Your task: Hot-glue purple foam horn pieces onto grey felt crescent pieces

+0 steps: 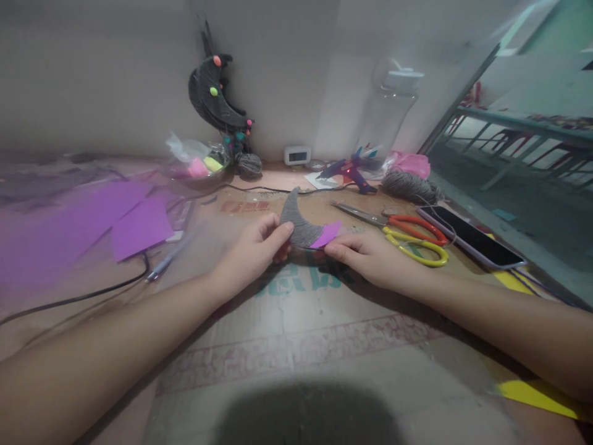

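A crescent moon cutout (301,226) is held between my two hands above the cardboard-covered table. Grey yarn wraps most of it, and its right tip shows bare purple. My left hand (264,242) pinches the wrapped left side between thumb and fingers. At the purple tip, my right hand (359,252) grips the lower edge with thumb and fingertips. Just beyond my right hand lie scissors (412,238) with orange and yellow handles. A grey yarn ball (410,186) rests behind them; whether its strand reaches the crescent cannot be made out.
Purple sheets (141,228) and a pen (167,262) lie left. A hot glue gun (349,172), a small digital clock (297,155) and a clear jar (386,117) stand at the back. A finished-looking dark crescent (208,99) hangs on the wall. A phone (472,236) lies right.
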`<move>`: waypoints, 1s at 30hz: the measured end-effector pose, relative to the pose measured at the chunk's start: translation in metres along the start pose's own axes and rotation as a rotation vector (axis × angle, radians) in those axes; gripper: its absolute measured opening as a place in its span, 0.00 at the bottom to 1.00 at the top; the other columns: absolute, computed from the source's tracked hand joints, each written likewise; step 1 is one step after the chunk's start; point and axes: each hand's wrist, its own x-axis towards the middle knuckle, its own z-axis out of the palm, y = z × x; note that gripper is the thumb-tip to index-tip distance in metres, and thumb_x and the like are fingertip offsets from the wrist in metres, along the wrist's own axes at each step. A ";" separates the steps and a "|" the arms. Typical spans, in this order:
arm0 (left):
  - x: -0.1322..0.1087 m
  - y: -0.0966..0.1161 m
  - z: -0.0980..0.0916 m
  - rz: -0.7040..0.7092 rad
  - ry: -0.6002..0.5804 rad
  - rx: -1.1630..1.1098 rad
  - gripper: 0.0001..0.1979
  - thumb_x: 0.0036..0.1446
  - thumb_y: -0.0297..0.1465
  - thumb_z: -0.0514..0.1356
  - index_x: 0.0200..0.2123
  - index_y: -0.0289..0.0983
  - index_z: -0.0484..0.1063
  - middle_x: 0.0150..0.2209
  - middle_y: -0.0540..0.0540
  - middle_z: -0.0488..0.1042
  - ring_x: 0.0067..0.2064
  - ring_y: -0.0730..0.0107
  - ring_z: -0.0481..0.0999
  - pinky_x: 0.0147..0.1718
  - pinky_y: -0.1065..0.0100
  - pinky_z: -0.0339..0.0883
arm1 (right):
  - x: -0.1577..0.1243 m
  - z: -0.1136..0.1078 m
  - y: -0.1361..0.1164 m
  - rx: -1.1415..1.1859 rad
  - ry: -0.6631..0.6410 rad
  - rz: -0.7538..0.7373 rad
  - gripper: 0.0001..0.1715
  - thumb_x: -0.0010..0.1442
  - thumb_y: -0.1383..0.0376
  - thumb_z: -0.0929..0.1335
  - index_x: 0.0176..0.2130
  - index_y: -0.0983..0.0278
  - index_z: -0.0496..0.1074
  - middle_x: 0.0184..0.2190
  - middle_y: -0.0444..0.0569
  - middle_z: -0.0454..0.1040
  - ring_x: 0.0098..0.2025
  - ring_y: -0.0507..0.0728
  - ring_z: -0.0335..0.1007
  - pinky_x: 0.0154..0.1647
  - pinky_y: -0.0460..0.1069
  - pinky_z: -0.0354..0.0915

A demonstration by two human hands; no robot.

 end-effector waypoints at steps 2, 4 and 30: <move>0.000 0.000 0.000 0.000 -0.004 -0.001 0.13 0.61 0.36 0.54 0.25 0.38 0.60 0.21 0.54 0.66 0.22 0.77 0.65 0.23 0.73 0.59 | 0.000 0.000 0.000 0.001 -0.004 0.001 0.23 0.64 0.57 0.61 0.23 0.64 0.71 0.19 0.41 0.68 0.24 0.50 0.62 0.26 0.45 0.55; 0.000 0.000 0.000 -0.003 -0.004 -0.005 0.13 0.61 0.35 0.54 0.25 0.38 0.60 0.21 0.54 0.65 0.22 0.78 0.64 0.22 0.74 0.58 | 0.000 -0.001 -0.001 0.004 -0.003 0.003 0.22 0.63 0.57 0.62 0.24 0.64 0.72 0.20 0.41 0.70 0.24 0.50 0.63 0.26 0.45 0.56; 0.003 -0.005 -0.002 -0.064 0.023 -0.094 0.12 0.60 0.38 0.55 0.29 0.38 0.63 0.22 0.55 0.67 0.23 0.77 0.66 0.24 0.75 0.58 | -0.011 -0.002 0.001 -0.154 0.451 -0.447 0.05 0.61 0.64 0.67 0.37 0.64 0.70 0.35 0.50 0.70 0.41 0.57 0.68 0.42 0.53 0.66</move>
